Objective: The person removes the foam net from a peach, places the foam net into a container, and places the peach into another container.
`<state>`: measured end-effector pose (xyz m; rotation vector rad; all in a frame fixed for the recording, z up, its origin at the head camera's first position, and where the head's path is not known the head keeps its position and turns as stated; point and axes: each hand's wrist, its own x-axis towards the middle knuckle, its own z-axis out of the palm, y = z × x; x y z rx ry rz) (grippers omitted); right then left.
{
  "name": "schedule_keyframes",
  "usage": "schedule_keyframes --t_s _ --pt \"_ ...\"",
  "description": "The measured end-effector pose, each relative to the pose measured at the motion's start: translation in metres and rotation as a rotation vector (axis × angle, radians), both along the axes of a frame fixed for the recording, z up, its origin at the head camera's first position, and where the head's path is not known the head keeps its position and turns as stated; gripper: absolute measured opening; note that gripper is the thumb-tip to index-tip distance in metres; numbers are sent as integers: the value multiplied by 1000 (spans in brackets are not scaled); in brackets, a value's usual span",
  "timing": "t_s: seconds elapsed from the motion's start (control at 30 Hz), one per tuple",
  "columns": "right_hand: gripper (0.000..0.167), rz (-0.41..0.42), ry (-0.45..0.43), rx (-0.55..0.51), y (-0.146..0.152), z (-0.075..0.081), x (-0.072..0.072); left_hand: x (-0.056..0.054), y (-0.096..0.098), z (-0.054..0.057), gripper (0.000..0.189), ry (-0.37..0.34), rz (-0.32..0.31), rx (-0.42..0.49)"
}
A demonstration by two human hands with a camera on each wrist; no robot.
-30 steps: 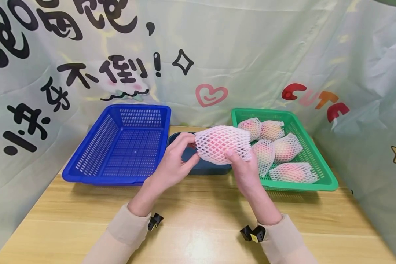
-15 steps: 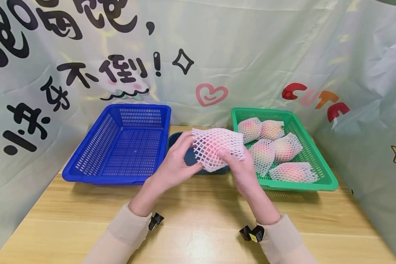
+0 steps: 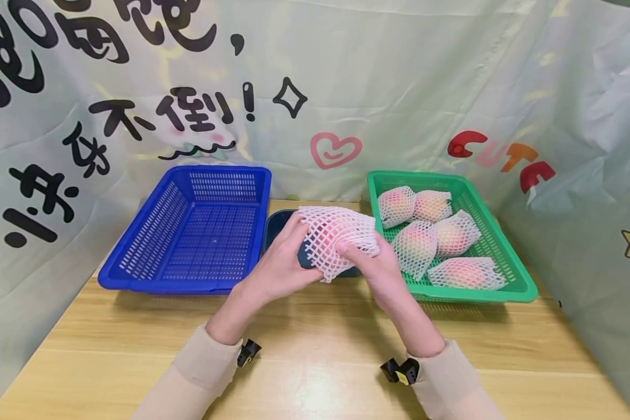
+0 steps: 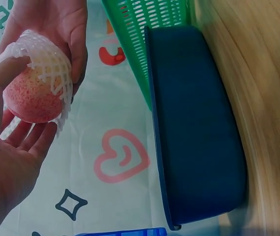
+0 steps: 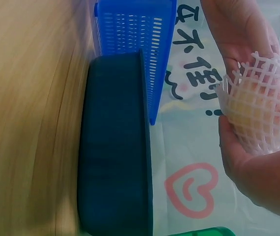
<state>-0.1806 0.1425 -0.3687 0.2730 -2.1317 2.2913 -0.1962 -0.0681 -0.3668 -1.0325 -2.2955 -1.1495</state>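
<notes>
Both hands hold a peach (image 4: pixel 34 101) in a white foam net (image 3: pixel 341 233), raised above the dark blue basin. My right hand (image 3: pixel 382 269) grips it from the right, its thumb lying on the net. On the other side, my left hand (image 3: pixel 279 256) holds the net's left edge, with thumb and fingers around that end. The left wrist view shows pink speckled skin bare below the net's edge, between the left thumb and fingers. In the right wrist view the net covers the peach's yellowish side. Several netted peaches (image 3: pixel 415 248) lie in the green basket (image 3: pixel 509 274).
A blue basket (image 3: pixel 210 239) with nothing in it stands at the left. The dark blue basin (image 4: pixel 194 123) sits between the two baskets, partly hidden by the hands in the head view. A printed cloth (image 3: pixel 399 87) hangs behind the wooden table (image 3: pixel 315 350).
The netted peach has moved a little left and tilted, its left end now lower. The left hand has spread around that end, while the right hand has shifted left with the fruit.
</notes>
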Motion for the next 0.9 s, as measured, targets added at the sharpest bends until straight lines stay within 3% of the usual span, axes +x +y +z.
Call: schedule_keyframes --t_s 0.47,0.9 --pt "57 13 -1 95 0 -2 1 5 1 1 70 -53 63 -78" --pt "53 3 34 63 2 1 2 1 -3 1 75 47 64 -27"
